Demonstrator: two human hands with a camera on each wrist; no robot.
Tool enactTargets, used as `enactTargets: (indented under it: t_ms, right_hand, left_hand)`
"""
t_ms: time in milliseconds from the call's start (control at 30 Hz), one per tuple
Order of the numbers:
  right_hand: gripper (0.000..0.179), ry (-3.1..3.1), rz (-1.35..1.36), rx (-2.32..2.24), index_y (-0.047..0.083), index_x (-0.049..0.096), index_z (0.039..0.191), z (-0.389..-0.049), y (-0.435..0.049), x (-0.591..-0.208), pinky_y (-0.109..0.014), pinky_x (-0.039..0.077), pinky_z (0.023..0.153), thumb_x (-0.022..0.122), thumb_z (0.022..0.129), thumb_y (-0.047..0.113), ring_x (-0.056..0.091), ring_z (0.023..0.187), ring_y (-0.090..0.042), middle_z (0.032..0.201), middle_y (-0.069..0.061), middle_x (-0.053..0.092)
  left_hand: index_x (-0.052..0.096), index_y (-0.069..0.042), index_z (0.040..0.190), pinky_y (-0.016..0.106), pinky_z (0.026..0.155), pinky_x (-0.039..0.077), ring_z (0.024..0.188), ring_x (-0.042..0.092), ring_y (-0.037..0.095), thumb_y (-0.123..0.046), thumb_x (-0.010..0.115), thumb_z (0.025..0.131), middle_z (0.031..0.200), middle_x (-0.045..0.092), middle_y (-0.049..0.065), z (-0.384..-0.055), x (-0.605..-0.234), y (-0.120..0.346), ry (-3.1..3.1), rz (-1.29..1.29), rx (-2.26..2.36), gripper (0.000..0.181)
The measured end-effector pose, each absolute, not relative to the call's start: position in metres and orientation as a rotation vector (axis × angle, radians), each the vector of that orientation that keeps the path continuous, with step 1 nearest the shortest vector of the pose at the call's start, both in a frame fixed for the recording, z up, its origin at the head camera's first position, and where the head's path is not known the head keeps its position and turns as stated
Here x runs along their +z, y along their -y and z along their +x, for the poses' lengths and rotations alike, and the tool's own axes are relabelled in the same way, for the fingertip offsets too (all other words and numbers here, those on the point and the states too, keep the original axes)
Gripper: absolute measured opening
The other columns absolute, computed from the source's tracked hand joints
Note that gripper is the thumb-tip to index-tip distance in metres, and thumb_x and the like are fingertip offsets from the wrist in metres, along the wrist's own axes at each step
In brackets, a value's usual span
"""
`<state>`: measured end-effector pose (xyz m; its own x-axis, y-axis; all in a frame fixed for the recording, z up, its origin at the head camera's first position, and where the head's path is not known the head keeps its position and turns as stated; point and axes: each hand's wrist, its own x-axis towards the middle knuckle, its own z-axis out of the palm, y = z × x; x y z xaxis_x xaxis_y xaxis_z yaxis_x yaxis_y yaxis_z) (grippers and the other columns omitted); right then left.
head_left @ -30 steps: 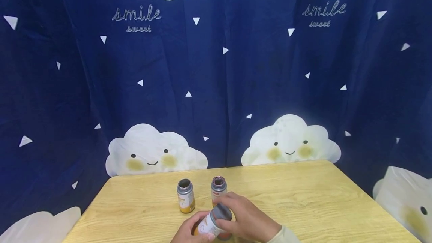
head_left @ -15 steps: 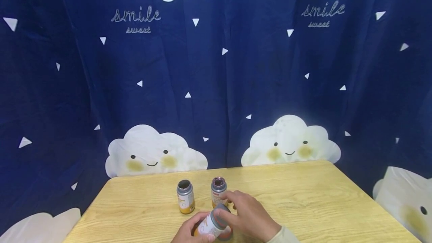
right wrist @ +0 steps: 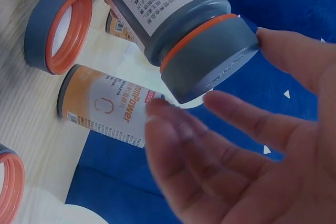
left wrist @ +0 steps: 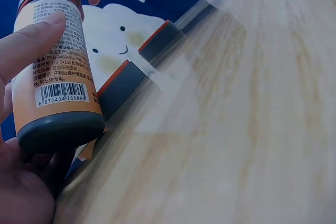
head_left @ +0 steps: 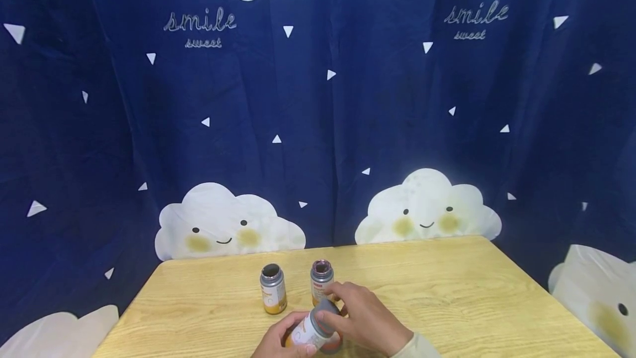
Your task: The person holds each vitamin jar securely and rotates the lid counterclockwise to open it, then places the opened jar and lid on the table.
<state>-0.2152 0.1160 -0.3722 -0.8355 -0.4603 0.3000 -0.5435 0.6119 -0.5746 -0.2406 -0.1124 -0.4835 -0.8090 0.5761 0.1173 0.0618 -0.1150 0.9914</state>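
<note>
My left hand (head_left: 283,338) grips a white-and-orange supplement bottle (left wrist: 58,66) around its label and holds it tilted, the capped end toward my right hand. A grey screw cap (right wrist: 210,56) with an orange lower rim sits on the bottle. My right hand (head_left: 370,316) is at this cap. In the right wrist view its thumb touches the cap's edge, while the other fingers are spread loosely beside it. Two similar bottles stand upright and uncapped on the table behind, a left bottle (head_left: 273,291) and a right bottle (head_left: 319,286) partly covered by my right fingers.
Two loose grey caps with orange insides lie on the wooden table (head_left: 427,286), a nearer cap (right wrist: 8,187) and a farther cap (right wrist: 58,30). A dark blue curtain (head_left: 318,126) with clouds and triangles hangs behind the table's back edge.
The right fingers have come away from the cap and spread, with the thumb staying at it. The left hand and the bottle have hardly moved.
</note>
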Motion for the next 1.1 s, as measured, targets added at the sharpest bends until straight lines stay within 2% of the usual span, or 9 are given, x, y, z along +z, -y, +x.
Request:
enactTargets:
  t_ms: [200, 433, 733, 1100]
  right_hand:
    - [0.038, 2.693, 0.876, 1.045, 0.015, 0.063, 0.115, -0.2163, -0.1152, -0.3731, -0.022, 0.050, 0.064, 0.067, 0.089, 0.042, 0.057, 0.074, -0.001, 0.100, 0.003, 0.066]
    - [0.039, 2.721, 0.849, 1.105, 0.014, 0.059, 0.115, -0.2165, -0.1137, -0.3715, -0.022, 0.048, 0.061, 0.068, 0.088, 0.041, 0.055, 0.069, -0.001, 0.083, 0.012, 0.061]
    - [0.023, 2.716, 0.856, 1.028, 0.014, 0.071, 0.093, -0.2174, -0.1097, -0.3704, -0.020, 0.048, 0.060, 0.069, 0.087, 0.037, 0.053, 0.067, 0.000, 0.079, 0.015, 0.061]
    - [0.026, 2.715, 0.883, 1.028, 0.014, 0.071, 0.097, -0.2167, -0.1116, -0.3711, -0.021, 0.049, 0.062, 0.069, 0.087, 0.038, 0.054, 0.069, 0.000, 0.081, 0.014, 0.061]
  left_hand:
    - [0.049, -0.004, 0.137, 0.033, 0.086, 0.051, 0.106, 0.058, 0.025, -0.014, 0.064, 0.091, 0.124, 0.058, 0.013, -0.2425, -0.4833, 0.1125, -1.817, 0.743, 1.979, 0.049]
    - [0.048, -0.005, 0.138, 0.034, 0.087, 0.051, 0.107, 0.058, 0.025, -0.014, 0.062, 0.092, 0.124, 0.057, 0.014, -0.2428, -0.4839, 0.1125, -1.820, 0.758, 1.980, 0.048]
    - [0.050, -0.007, 0.137, 0.034, 0.086, 0.051, 0.107, 0.057, 0.025, -0.015, 0.064, 0.092, 0.125, 0.058, 0.014, -0.2409, -0.4831, 0.1129, -1.801, 0.714, 1.985, 0.048]
    - [0.050, -0.007, 0.137, 0.034, 0.086, 0.050, 0.106, 0.058, 0.024, -0.016, 0.065, 0.091, 0.125, 0.058, 0.013, -0.2384, -0.4812, 0.1124, -1.798, 0.691, 1.987, 0.048]
